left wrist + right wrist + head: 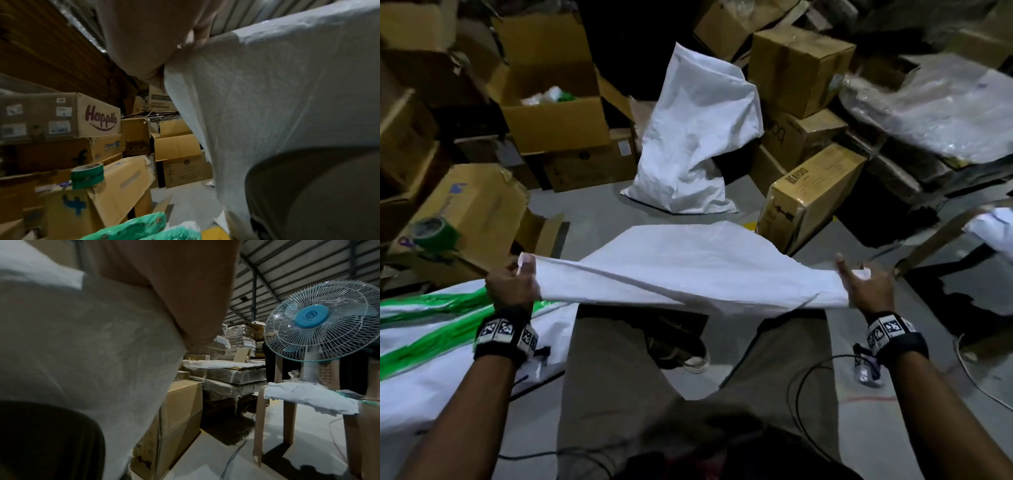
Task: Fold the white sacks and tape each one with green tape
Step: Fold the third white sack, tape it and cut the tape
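Observation:
A white sack (688,270) is stretched flat between both hands above my knees, its far edge hanging forward. My left hand (517,281) grips its left end with curled fingers; my right hand (859,284) holds its right end, thumb raised. The sack (267,105) fills the left wrist view, and the sack (82,337) covers the left half of the right wrist view. A roll of green tape (434,229) sits on a cardboard box (479,212) at the left, the tape roll (87,176) showing in the left wrist view too. White sacks with green tape stripes (431,329) lie under my left arm.
A stuffed white sack (695,137) stands on the floor ahead. Cardboard boxes (804,58) crowd the back and both sides. A blue fan (320,321) stands on a plastic chair (292,410) at the right. Cables (811,377) trail over the grey floor.

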A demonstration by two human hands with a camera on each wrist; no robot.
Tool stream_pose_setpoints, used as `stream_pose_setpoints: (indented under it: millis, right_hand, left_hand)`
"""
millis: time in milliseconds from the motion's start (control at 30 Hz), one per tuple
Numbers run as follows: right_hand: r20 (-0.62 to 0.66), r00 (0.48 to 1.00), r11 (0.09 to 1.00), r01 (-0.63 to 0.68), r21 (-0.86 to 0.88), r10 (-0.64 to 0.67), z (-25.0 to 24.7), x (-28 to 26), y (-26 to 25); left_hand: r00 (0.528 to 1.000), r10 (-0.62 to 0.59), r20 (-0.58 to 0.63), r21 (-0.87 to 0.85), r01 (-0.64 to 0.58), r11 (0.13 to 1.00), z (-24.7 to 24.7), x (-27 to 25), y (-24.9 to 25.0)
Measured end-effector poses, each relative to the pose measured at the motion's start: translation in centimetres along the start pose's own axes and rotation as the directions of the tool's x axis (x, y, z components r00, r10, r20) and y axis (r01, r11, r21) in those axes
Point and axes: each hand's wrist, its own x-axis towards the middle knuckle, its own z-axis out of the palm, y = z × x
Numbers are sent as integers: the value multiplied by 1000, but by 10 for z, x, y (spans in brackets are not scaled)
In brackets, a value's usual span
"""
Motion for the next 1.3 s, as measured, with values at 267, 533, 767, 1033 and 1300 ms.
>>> stream_pose_setpoints:
  millis: [267, 533, 767, 1033, 1300]
  right_hand:
    - [214, 921, 910, -244, -335, 325, 10, -11, 24]
    - [89, 957, 959, -271, -82, 278, 11, -1, 14]
    - [432, 902, 905, -195, 378, 13, -28, 0, 38]
    - [742, 669, 981, -118, 152, -34, -41, -66, 75]
    - [244, 955, 929, 72, 364, -170, -48, -69, 51]
  left_hand:
    - [953, -84, 292, 259, 6, 966, -15, -23, -74]
    - [931, -232, 282, 18, 237, 971, -11, -47, -55]
    - [928, -206, 310, -31, 227, 973, -32, -53, -60]
    - [974, -157, 161, 37, 153, 988, -37, -46, -68]
    - [971, -190, 148, -154, 212, 965, -31, -18, -64]
